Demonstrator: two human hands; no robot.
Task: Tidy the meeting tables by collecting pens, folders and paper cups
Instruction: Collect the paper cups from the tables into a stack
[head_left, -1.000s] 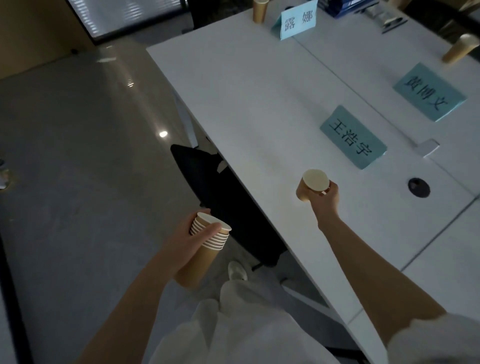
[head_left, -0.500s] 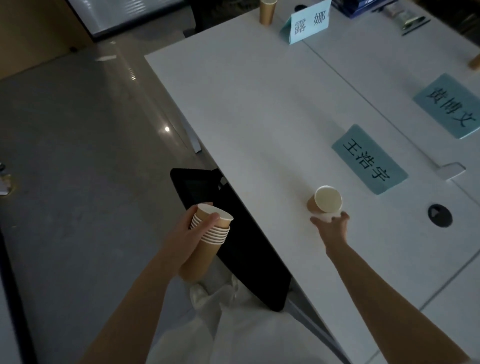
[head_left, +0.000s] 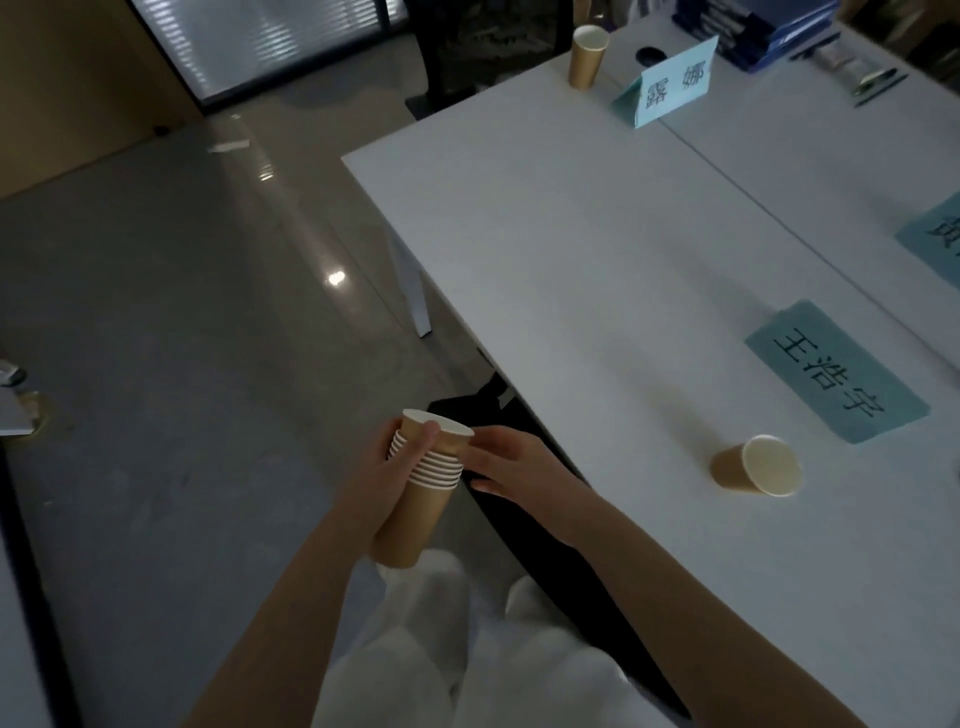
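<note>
We look down at our own two bare arms beside a white bench (head_left: 597, 270). Our left hand (head_left: 387, 467) grips a stack of brown paper cups (head_left: 423, 483), fingers (head_left: 415, 441) curled round its upper part, held tilted over the floor (head_left: 182, 338) just off the bench edge. Our right hand (head_left: 511, 462) reaches across to the stack, its fingers fairly straight and touching the rims on the right side; it does not curl round anything.

One loose cup (head_left: 756, 465) lies on its side on the bench, white mouth facing us, well apart from both hands. Just beyond it a blue name card (head_left: 836, 371) lies flat. Another cup (head_left: 587, 57) stands upright near the far end of the bench, beside a standing name card (head_left: 672, 85). At the far right are dark blue folders (head_left: 753, 31) and a pen (head_left: 880, 91), with a third card (head_left: 935, 241) cut by the frame edge.

A dark chair (head_left: 524, 499) sits tucked under the bench edge beneath our right arm. White trousers (head_left: 467, 649) fill the bottom.
</note>
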